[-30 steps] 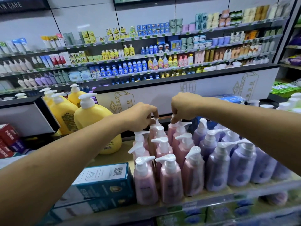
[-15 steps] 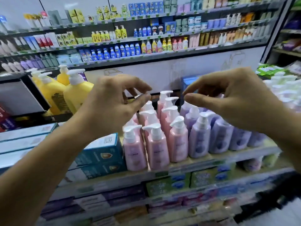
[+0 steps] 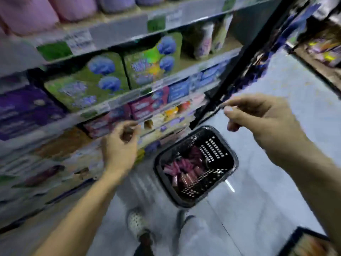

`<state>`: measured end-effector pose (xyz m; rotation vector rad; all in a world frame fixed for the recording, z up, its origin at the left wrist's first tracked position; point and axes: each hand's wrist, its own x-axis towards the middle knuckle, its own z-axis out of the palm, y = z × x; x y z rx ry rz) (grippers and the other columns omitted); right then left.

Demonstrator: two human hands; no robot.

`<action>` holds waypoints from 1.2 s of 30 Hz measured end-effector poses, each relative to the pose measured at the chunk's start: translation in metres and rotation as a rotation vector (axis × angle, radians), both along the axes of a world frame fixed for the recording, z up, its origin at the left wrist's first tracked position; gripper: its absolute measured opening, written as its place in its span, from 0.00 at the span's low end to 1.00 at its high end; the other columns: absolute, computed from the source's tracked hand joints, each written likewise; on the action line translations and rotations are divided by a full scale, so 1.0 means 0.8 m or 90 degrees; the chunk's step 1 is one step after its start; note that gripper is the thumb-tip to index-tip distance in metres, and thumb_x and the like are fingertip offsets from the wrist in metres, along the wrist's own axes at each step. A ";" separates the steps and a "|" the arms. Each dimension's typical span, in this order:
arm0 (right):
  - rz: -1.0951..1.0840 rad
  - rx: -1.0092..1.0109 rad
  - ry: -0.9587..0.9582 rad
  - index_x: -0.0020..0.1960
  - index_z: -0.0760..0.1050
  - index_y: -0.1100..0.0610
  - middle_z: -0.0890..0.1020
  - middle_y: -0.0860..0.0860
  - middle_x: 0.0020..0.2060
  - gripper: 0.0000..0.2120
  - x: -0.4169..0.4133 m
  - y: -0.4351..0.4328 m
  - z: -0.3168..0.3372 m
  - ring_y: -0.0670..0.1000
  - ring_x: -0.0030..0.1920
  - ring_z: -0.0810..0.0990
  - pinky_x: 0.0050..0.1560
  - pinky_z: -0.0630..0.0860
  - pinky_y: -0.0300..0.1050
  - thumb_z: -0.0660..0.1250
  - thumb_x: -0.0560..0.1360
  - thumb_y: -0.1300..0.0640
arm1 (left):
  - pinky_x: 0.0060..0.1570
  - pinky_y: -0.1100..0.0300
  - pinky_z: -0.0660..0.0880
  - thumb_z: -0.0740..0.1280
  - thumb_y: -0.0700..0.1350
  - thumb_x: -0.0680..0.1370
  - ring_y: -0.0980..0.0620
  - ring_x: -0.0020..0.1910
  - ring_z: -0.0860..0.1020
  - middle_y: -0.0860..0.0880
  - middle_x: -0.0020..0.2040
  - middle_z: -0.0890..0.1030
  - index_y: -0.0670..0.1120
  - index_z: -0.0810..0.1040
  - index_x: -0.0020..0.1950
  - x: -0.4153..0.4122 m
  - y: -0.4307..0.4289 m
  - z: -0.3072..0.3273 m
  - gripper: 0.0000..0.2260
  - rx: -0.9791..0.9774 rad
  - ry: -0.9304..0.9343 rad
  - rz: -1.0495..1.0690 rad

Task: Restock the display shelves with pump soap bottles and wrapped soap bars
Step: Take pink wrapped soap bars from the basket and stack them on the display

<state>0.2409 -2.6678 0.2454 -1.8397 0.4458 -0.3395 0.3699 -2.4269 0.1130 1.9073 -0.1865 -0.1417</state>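
1. The left hand [image 3: 120,145] hangs at centre frame in front of the lower shelves [image 3: 118,34], fingers loosely curled and nothing in it.
2. The right hand [image 3: 258,117] is at centre right, thumb and forefinger nearly pinched together, the other fingers bent; it grips nothing I can make out.
3. Below and between the hands, a black basket [image 3: 228,156] sits on the pale floor [image 3: 276,200], just beside the shelving's foot.
4. Pink wrapped soap bars [image 3: 177,169] lie heaped inside it.
5. Pink pump soap bottles [image 3: 27,13], badly blurred, stand on the top shelf at upper left.
6. Green boxes [image 3: 88,80] fill the shelf beneath.
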 end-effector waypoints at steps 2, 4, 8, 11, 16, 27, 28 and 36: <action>-0.021 0.014 0.135 0.50 0.82 0.65 0.78 0.56 0.29 0.06 -0.006 -0.020 -0.077 0.51 0.31 0.77 0.36 0.74 0.40 0.70 0.75 0.65 | 0.49 0.52 0.78 0.71 0.46 0.77 0.43 0.50 0.82 0.45 0.47 0.84 0.49 0.82 0.54 -0.039 -0.024 -0.108 0.06 0.092 0.175 0.005; -0.055 0.071 0.210 0.52 0.80 0.68 0.77 0.59 0.33 0.07 -0.016 -0.058 -0.154 0.55 0.36 0.76 0.42 0.72 0.49 0.69 0.76 0.66 | 0.49 0.58 0.74 0.72 0.43 0.76 0.42 0.53 0.81 0.43 0.50 0.84 0.44 0.80 0.58 -0.076 -0.043 -0.199 0.11 0.144 0.287 0.023; -0.063 0.109 0.272 0.47 0.83 0.58 0.82 0.50 0.32 0.02 -0.022 -0.129 -0.304 0.50 0.35 0.79 0.40 0.76 0.42 0.73 0.74 0.61 | 0.50 0.51 0.78 0.72 0.54 0.75 0.44 0.48 0.81 0.52 0.40 0.81 0.50 0.76 0.49 -0.142 -0.096 -0.357 0.11 0.204 0.442 0.074; -0.057 0.118 0.290 0.44 0.84 0.55 0.84 0.47 0.32 0.00 -0.024 -0.192 -0.419 0.46 0.33 0.80 0.35 0.76 0.37 0.75 0.73 0.59 | 0.50 0.48 0.78 0.71 0.57 0.75 0.43 0.47 0.80 0.52 0.41 0.79 0.52 0.74 0.46 -0.172 -0.134 -0.450 0.11 0.252 0.425 0.128; -0.049 0.002 0.397 0.46 0.83 0.52 0.84 0.45 0.37 0.06 -0.053 -0.305 -0.632 0.47 0.41 0.81 0.47 0.78 0.42 0.76 0.72 0.52 | 0.58 0.42 0.74 0.71 0.56 0.75 0.37 0.61 0.75 0.38 0.62 0.77 0.40 0.75 0.66 -0.221 -0.170 -0.590 0.26 0.379 0.368 0.266; -0.041 -0.540 0.423 0.72 0.65 0.55 0.68 0.60 0.67 0.34 -0.052 -0.417 -0.822 0.64 0.66 0.66 0.66 0.66 0.61 0.71 0.71 0.44 | 0.65 0.48 0.70 0.58 0.59 0.82 0.40 0.65 0.73 0.43 0.68 0.74 0.55 0.61 0.77 -0.251 -0.201 -0.669 0.25 0.317 0.192 0.358; -0.074 -0.547 0.436 0.73 0.63 0.54 0.67 0.60 0.68 0.35 -0.050 -0.424 -0.826 0.64 0.67 0.65 0.66 0.65 0.62 0.71 0.71 0.43 | 0.65 0.48 0.71 0.59 0.58 0.82 0.40 0.65 0.73 0.43 0.67 0.74 0.54 0.62 0.77 -0.249 -0.208 -0.669 0.24 0.311 0.181 0.352; -0.221 -0.489 0.605 0.75 0.57 0.56 0.67 0.65 0.68 0.31 -0.064 -0.490 -0.842 0.68 0.66 0.67 0.66 0.62 0.63 0.56 0.80 0.39 | 0.64 0.51 0.73 0.62 0.65 0.77 0.47 0.62 0.77 0.53 0.64 0.79 0.64 0.61 0.75 -0.225 -0.258 -0.677 0.27 0.233 0.225 0.327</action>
